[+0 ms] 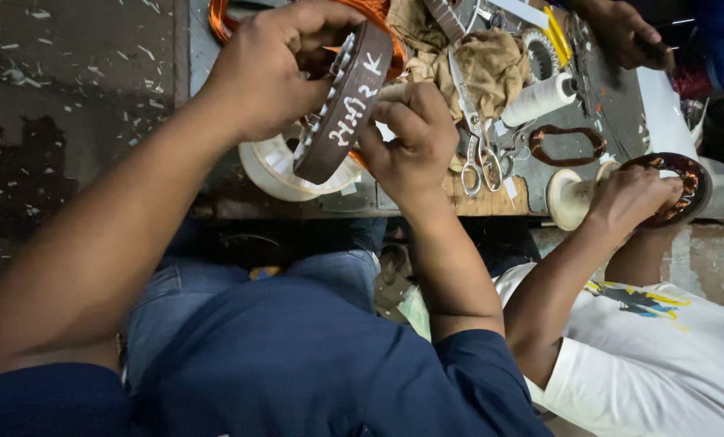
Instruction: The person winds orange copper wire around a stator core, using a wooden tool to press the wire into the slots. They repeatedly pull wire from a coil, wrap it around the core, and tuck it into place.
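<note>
1. The left hand [269, 65] gripped the upper edge of a brown ring-shaped motor core [344, 105] in the upper middle of the frame, fingers curled over its rim.
2. The right hand [406, 137] pinched the lower right side of the same core, thumb and fingers closed on it just above the table edge.
3. The core stood tilted on edge, its outer band marked with white chalk and metal teeth showing along the inner side; orange copper wire [382, 12] looped behind it.
4. A white plastic spool [269, 170] lay just below the core on the worktable [491, 202].
5. Scissors [479, 154] and a white thread cone [540, 99] lay to the right.
6. At the right edge, another person's hand [633, 198] held a copper coil [685, 182].
</note>
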